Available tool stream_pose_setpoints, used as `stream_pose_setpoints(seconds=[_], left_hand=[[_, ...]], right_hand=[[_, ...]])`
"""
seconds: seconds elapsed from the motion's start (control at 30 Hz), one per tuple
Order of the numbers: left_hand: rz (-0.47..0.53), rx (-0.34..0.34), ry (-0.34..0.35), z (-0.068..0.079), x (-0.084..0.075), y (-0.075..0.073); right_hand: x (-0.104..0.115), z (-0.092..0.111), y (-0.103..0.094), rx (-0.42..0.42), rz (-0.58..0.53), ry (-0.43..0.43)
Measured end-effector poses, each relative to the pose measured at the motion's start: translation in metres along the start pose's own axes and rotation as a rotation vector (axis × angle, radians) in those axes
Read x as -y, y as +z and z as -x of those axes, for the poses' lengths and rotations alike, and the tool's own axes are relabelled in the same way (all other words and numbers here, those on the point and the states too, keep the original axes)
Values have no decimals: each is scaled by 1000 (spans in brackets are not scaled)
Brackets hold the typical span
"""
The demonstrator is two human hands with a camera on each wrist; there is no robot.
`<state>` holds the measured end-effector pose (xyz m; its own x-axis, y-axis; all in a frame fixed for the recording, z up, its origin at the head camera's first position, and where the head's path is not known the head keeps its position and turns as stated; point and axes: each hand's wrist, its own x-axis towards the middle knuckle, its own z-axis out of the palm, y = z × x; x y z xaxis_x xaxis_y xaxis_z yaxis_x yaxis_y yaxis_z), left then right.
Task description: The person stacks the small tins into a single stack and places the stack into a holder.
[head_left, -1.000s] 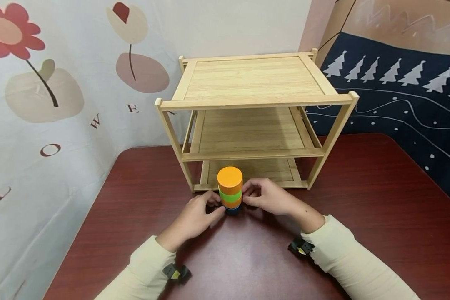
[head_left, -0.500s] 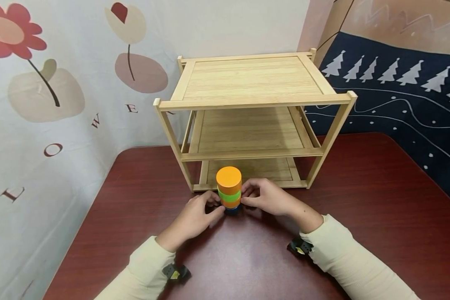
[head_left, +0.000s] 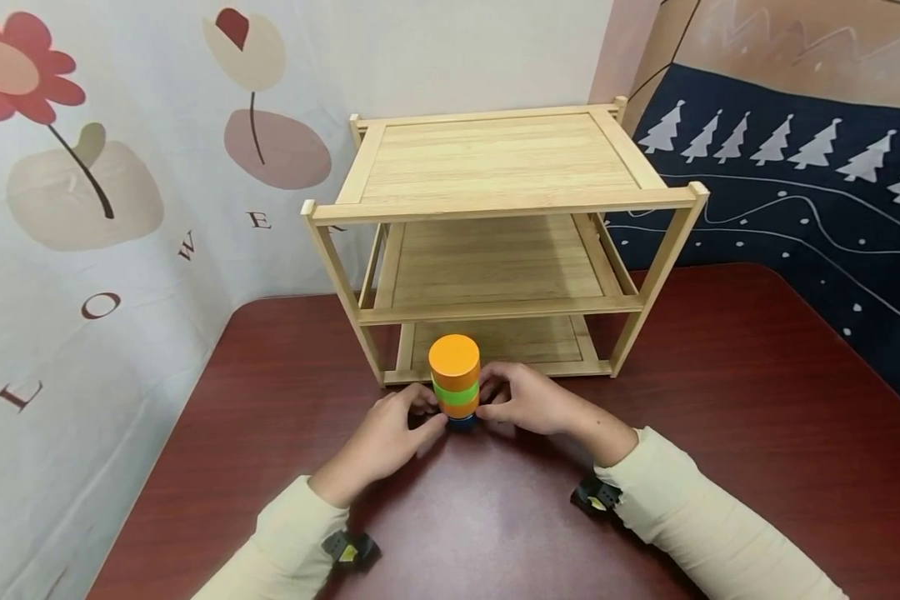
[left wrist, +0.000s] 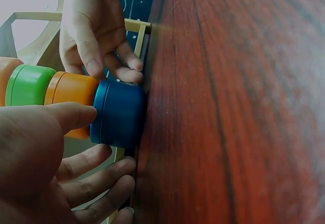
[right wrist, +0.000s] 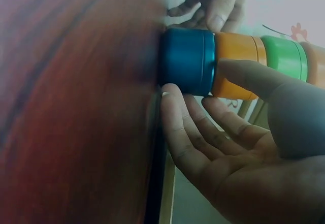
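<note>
A column of 4 round pieces (head_left: 456,383) stands upright on a dark red table (head_left: 495,517), a little below the centre of the head view: an orange piece (head_left: 454,357) on top, then a green piece (head_left: 457,394), a 2nd orange piece (left wrist: 76,88), and a blue piece (left wrist: 122,115) at the foot. The likeliest mishap looks to be a topple: the column is tall for its narrow base, so an uneven push from 1 hand could tip it or slide an upper piece off. Whether the pieces lock together does not show; if they only rest on each other, moving the blue piece alone could leave the upper 3 swaying. A fall toward the top of the frame could send a piece against the pale wooden shelf unit (head_left: 495,158) just behind. The left hand (head_left: 390,427) is at the column's left in the head view, the right hand (head_left: 532,398) at its right — the column sits between the 2. Each hand has thumb and fingers spread apart in a loose cup, low down by the blue piece and the 2nd orange piece. Neither looks clamped on anything; in the wrist views each thumb overlaps the column, but how firmly it touches — if at all — cannot be told.
</note>
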<state>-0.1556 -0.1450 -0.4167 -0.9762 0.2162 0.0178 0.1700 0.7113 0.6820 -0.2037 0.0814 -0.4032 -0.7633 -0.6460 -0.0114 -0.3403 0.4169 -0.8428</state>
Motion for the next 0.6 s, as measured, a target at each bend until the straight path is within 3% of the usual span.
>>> stream_pose_setpoints(seconds=[0.6], left_hand=[[-3, -4, 6, 1, -2, -1]], right_hand=[[6, -5, 1, 57, 105, 50]])
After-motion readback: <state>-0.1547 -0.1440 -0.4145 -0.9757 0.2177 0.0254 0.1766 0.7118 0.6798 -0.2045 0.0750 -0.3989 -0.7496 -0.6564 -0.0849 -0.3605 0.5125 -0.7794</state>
